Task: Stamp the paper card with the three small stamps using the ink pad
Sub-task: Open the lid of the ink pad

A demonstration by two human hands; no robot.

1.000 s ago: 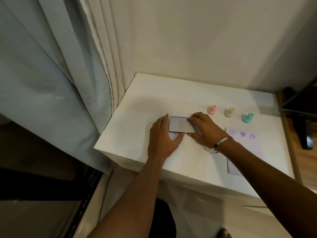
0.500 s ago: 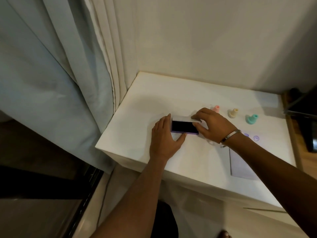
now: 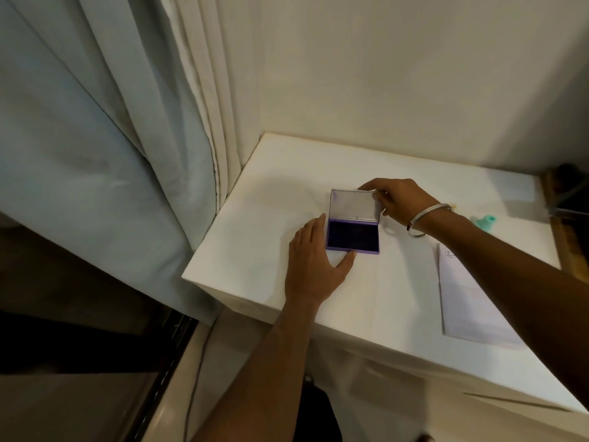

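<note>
A purple ink pad (image 3: 352, 238) lies on the white table (image 3: 261, 237), its dark pad showing and its clear lid (image 3: 352, 206) tilted up and back. My left hand (image 3: 315, 266) rests flat against the pad's left and front edges, thumb along the front. My right hand (image 3: 398, 199) pinches the lid's far right corner. The paper card (image 3: 468, 307) lies to the right, partly under my right forearm, with one stamped mark showing near its top. A teal stamp (image 3: 486, 222) stands beyond my right wrist. The other two stamps are hidden behind my right hand and arm.
Pale curtains (image 3: 127, 122) hang left of the table, touching its left edge. A plain wall rises behind it. A dark object (image 3: 570, 193) sits past the table's right end. Dark floor lies below left.
The ink pad's lid went from closed to fully raised, lifted back by my right hand. My left hand stayed against the pad. The view drifted left, hiding the pink and yellow stamps.
</note>
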